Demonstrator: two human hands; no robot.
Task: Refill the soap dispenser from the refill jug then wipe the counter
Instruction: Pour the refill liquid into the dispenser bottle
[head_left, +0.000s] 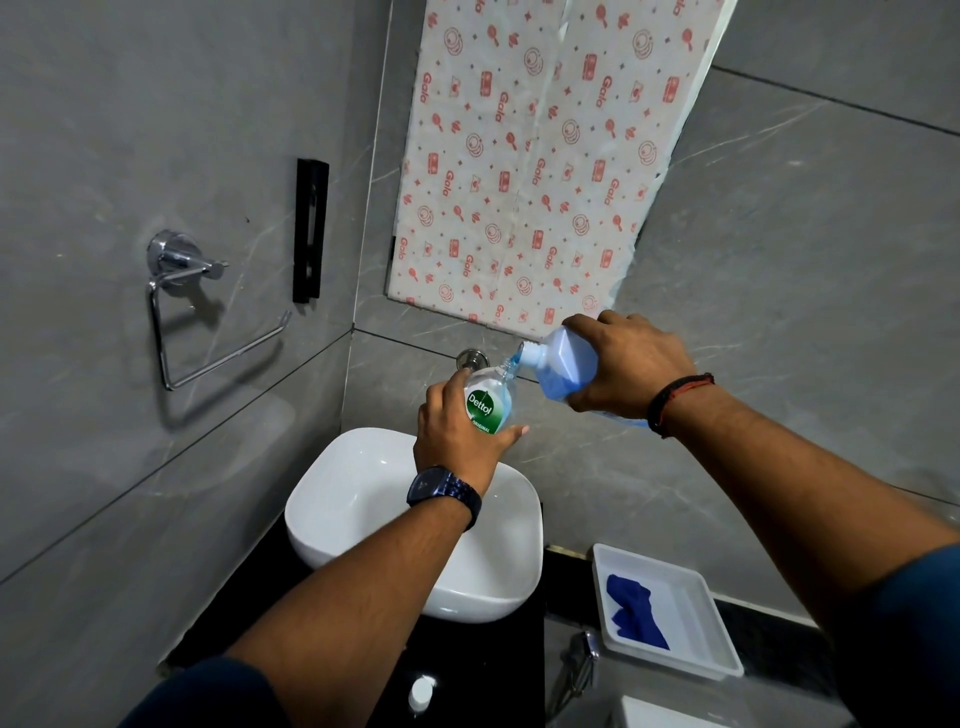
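head view: the soap dispenser (491, 405) is being gripped by the left hand (457, 436), fingers (514, 432) curled round it, above the sink (363, 493), likely so drips are being caught; the refill jug (566, 366) is being clasped by the right hand (628, 364) and tipped, spout at the dispenser's neck.

Two hands are showing, one left hand (457, 441) and one right hand (634, 364), holding two bottles: one soap dispenser (488, 405) and one refill jug (566, 369). One white basin (363, 467) is sitting at six o'clock from them, and one white tray (691, 623) at four o'clock is carrying one blue cloth (636, 613). One white cap (421, 693) is lying at six o'clock, and one towel ring (208, 332) is hanging at nine o'clock.
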